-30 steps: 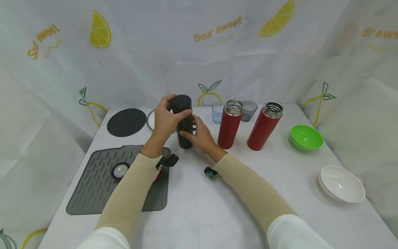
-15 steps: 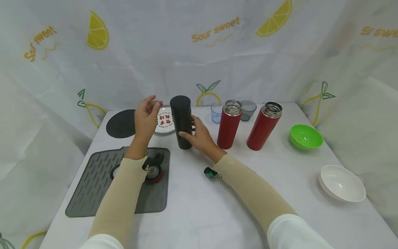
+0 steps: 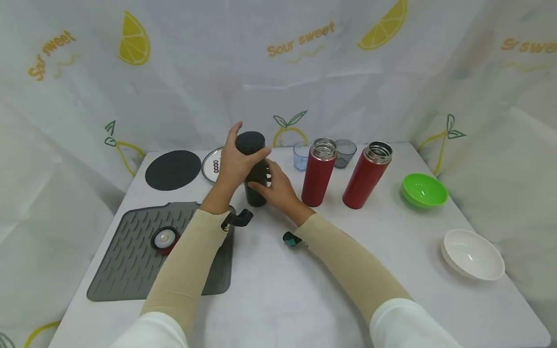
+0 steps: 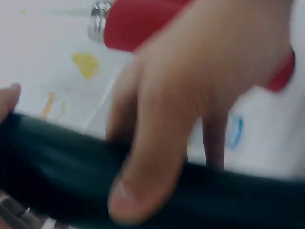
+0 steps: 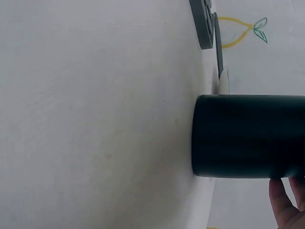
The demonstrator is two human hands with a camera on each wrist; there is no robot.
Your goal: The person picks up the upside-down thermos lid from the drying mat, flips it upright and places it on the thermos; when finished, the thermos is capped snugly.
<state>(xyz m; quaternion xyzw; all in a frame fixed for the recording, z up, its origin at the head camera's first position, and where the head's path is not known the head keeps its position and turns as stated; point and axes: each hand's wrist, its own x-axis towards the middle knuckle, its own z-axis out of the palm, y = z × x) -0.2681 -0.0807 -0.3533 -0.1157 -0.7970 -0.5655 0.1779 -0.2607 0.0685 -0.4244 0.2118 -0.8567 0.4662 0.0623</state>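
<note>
A black flask (image 3: 255, 188) with a black lid (image 3: 250, 142) stands upright at the table's middle back. My left hand (image 3: 237, 162) grips the lid from the left, fingers and thumb curled round it. My right hand (image 3: 274, 186) holds the flask's lower body from the right. The left wrist view is blurred; it shows my fingers (image 4: 157, 143) wrapped on the black flask (image 4: 238, 195). In the right wrist view the black flask (image 5: 248, 136) stands on the white table with one fingertip (image 5: 286, 202) against it.
Two open red flasks (image 3: 317, 171) (image 3: 365, 174) stand right of the black one, two small glasses (image 3: 301, 155) behind. A green bowl (image 3: 424, 190) and white bowl (image 3: 472, 253) lie at right. At left: grey ridged mat (image 3: 130, 261) with a lid (image 3: 164, 238), black round mat (image 3: 173, 169), metal plate (image 3: 211, 164).
Half a second ago my left hand hung open left of the flask; it has come back onto the lid and grips it. My right hand stayed on the flask.
</note>
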